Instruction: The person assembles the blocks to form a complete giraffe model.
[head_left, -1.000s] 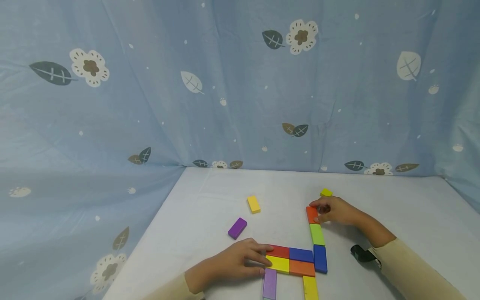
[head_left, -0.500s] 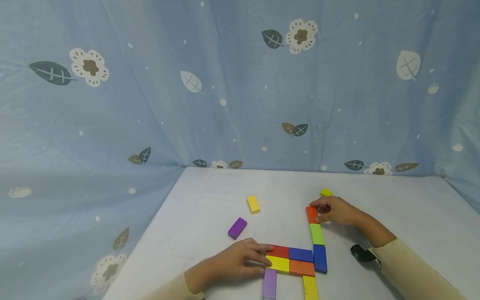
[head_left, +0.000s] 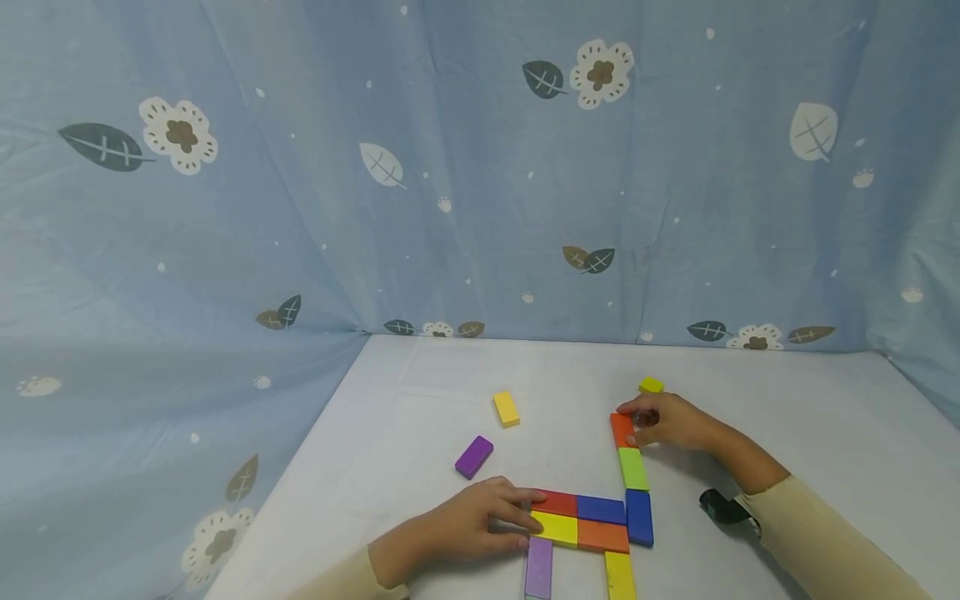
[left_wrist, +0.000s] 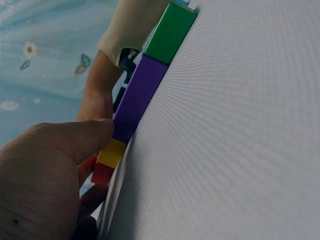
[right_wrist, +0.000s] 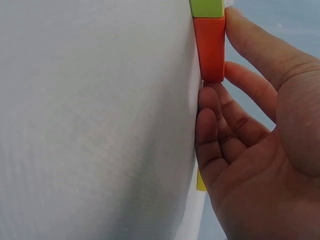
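Flat coloured blocks lie joined on the table in the head view: a red block (head_left: 557, 502) and a blue block (head_left: 601, 509) above a yellow block (head_left: 556, 528) and an orange one. My left hand (head_left: 476, 523) rests fingertips on the left ends of the red and yellow blocks, its thumb beside the lilac block (head_left: 538, 567). From the right corner a column runs away: another blue block (head_left: 640, 517), a lime block (head_left: 633, 469) and an orange-red block (head_left: 622, 430). My right hand (head_left: 673, 422) holds that last block, index finger at its far end, thumb along its right side.
A loose purple block (head_left: 474, 457) and a yellow-orange block (head_left: 506, 409) lie left of the column. A lime-yellow block (head_left: 651, 384) sits just beyond my right hand. Another yellow block (head_left: 620, 575) extends toward the near edge. Patterned blue cloth (head_left: 480, 208) hangs behind the table.
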